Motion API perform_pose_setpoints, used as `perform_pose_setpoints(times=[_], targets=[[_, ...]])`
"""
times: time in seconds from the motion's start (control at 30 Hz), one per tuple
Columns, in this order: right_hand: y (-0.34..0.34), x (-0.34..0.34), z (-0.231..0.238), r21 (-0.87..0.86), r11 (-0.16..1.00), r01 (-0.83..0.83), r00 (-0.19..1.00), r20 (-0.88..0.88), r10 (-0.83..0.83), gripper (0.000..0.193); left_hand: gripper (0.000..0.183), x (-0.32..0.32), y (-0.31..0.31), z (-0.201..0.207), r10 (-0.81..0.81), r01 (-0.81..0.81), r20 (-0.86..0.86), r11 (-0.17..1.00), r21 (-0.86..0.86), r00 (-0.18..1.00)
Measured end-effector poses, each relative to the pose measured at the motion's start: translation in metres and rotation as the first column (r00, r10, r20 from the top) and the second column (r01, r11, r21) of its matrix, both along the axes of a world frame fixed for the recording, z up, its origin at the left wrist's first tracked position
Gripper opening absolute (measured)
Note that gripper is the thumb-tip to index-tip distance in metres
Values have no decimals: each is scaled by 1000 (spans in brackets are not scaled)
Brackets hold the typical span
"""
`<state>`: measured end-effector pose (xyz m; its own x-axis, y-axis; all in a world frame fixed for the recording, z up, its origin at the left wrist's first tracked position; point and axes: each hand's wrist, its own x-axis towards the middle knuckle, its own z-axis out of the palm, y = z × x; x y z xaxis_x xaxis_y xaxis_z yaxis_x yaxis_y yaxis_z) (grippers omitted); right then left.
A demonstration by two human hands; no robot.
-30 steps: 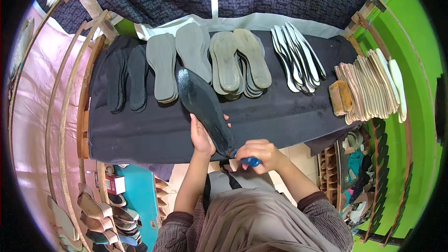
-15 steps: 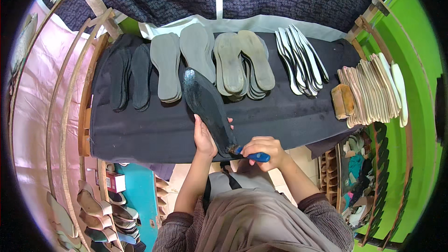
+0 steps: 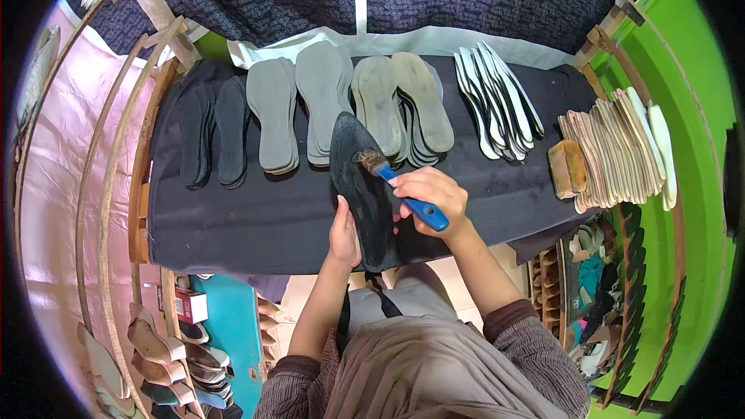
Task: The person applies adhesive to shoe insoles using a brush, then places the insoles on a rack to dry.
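Dark-clothed counter (image 3: 233, 233) spans the head view, grey insole stacks (image 3: 272, 112) standing beyond the fingers. A black sole (image 3: 363, 206) rests in the left hand (image 3: 344, 240), thumb along its left edge, fingertips showing past the right. It lies just left of the right hand (image 3: 436, 194), long axis running away from the body; the left hand is nearer. Right fingers wrap a blue-handled brush (image 3: 427, 214), bristles on the sole's far half. Below-left of the fingers sits a red-and-white box (image 3: 192, 306), contents hidden; below-right, a wooden rack (image 3: 549, 287) holds brown pieces.
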<state>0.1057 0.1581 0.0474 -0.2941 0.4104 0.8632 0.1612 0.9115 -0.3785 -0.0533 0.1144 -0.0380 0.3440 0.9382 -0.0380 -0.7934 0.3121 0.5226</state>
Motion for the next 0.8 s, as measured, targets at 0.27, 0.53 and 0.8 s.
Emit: perform_pose_setpoints(times=[0.27,0.53,0.8], targets=[[-19,0,6,-144,962,-234,941,215,261,27,60,6,-1,13,224,-245,-239,967,-66,945],[7,-3,22,-35,995,-89,990,111,92,24,64,-7,0,-10,-152,145,57,984,106,987],[-16,7,29,-338,895,-290,908,200,369,35,60,1,-2,-6,133,-145,-162,987,-66,978]])
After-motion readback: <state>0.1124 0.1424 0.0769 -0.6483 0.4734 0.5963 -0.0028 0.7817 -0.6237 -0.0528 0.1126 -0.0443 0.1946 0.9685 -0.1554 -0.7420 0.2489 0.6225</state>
